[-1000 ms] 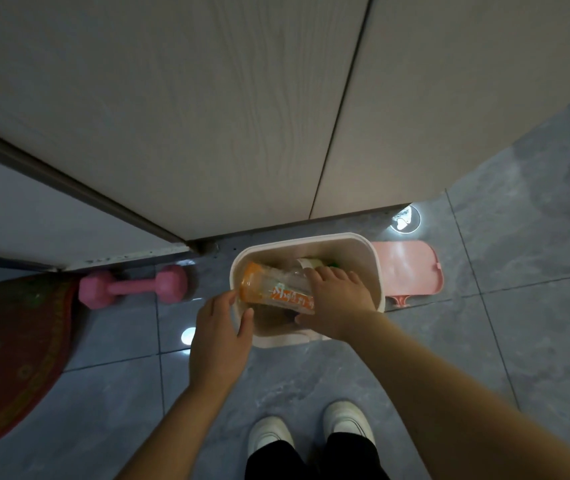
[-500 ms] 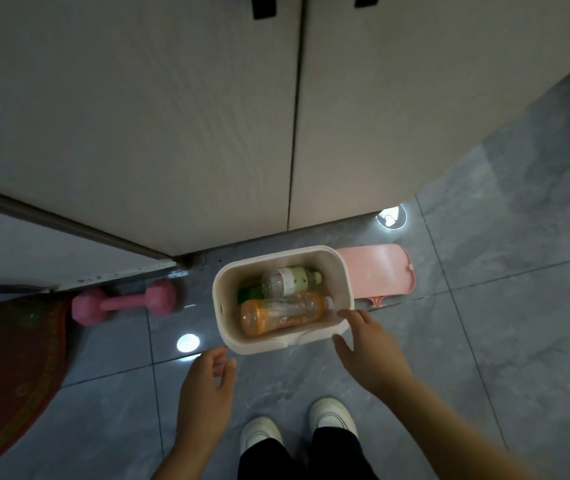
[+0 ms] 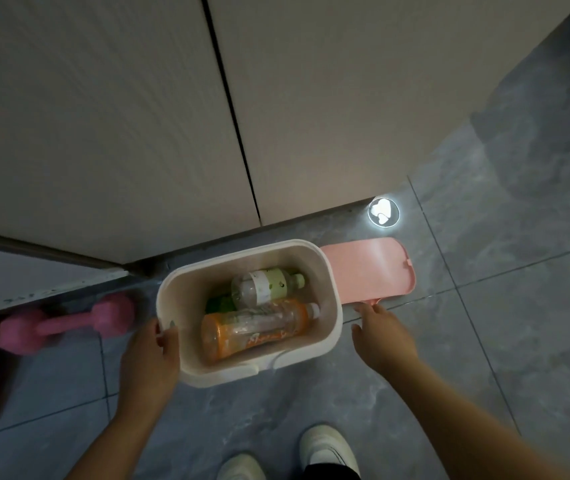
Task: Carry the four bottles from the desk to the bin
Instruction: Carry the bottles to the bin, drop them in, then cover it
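Change: since half a second ago the left hand has come up from the floor side to the bin's left rim, and the right hand has left the bin's right rim for the near edge of the pink lid; the bottles lie as they did.
Cabinet doors: beyond both hands, closed, a dark seam running between them down to the floor.
Floor: grey tiles, open to the right of the right hand and between the hands and the shoes.
Bin: cream, open-topped, between the two hands; far side near the cabinet foot, right wall just beside the lid.
Pink lid: flat on the floor, just beyond the right hand.
Left hand: thumb inside the bin wall, fingers outside, pinching the left rim.
Right hand: loosely spread, holding nothing; fingertips at the lid's near edge, contact unclear.
Orange bottle: in the bin, on its side, long axis from left hand toward right hand, cap toward the right hand.
Pale green-labelled bottle: in the bin, beyond the orange one and touching it, same axis, cap to the right.
Green bottle: only a patch shows beneath the other two; direction cannot be told.
Dumbbell: pink, on the floor left of the left hand.
Shoes: white, nearer than both hands.
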Demonstrator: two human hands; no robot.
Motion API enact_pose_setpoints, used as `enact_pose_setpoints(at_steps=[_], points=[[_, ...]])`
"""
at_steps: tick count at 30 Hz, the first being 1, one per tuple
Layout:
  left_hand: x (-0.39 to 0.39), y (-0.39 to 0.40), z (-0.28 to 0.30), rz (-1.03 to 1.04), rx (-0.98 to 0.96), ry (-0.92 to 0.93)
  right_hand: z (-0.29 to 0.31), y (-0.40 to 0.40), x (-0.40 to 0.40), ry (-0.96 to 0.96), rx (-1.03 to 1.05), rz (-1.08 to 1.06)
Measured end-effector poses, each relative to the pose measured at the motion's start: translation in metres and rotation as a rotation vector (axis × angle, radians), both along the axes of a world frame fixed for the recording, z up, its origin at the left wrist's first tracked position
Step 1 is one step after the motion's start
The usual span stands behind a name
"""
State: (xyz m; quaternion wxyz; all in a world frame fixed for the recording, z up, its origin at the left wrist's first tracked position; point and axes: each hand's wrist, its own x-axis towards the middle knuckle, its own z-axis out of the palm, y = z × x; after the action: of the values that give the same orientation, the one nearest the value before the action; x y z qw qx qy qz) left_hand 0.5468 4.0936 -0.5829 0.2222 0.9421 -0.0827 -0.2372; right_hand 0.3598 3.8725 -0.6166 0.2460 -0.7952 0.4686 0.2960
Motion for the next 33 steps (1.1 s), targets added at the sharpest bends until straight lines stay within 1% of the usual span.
enact_pose_setpoints(at_steps=[4, 8, 11, 15, 18, 22, 25, 28, 30, 33], points=[[0.006, 0.001, -0.015, 0.037, -0.014, -0.022, -0.044, -0.001, -0.008, 0.057, -0.03, 0.061], [0.005, 0.01, -0.017, 0.026, -0.095, -0.012, -0.082, -0.012, -0.009, 0.075, -0.076, 0.103], [0.003, 0.011, -0.016, 0.007, -0.149, 0.003, -0.104, -0.021, -0.005, 0.123, -0.133, 0.181], [0.001, 0.011, -0.02, 0.007, -0.131, -0.083, -0.129, -0.03, -0.004, 0.188, -0.203, 0.281], [0.001, 0.017, -0.027, -0.055, -0.122, -0.202, -0.142, -0.034, -0.005, 0.163, -0.246, 0.33], [0.002, 0.02, -0.03, -0.089, -0.081, -0.295, -0.147, -0.044, -0.008, 0.156, -0.31, 0.44], [0.0, 0.016, -0.026, -0.081, -0.113, -0.232, -0.143, -0.047, -0.012, 0.147, -0.315, 0.504], [-0.001, 0.012, -0.023, -0.017, -0.141, -0.153, -0.131, -0.049, -0.017, 0.137, -0.334, 0.509], [0.0, 0.01, -0.022, 0.014, -0.15, -0.094, -0.12, -0.051, -0.02, 0.123, -0.355, 0.492], [0.0, 0.007, -0.018, 0.029, -0.099, -0.017, -0.094, -0.052, -0.021, 0.056, -0.39, 0.414]])
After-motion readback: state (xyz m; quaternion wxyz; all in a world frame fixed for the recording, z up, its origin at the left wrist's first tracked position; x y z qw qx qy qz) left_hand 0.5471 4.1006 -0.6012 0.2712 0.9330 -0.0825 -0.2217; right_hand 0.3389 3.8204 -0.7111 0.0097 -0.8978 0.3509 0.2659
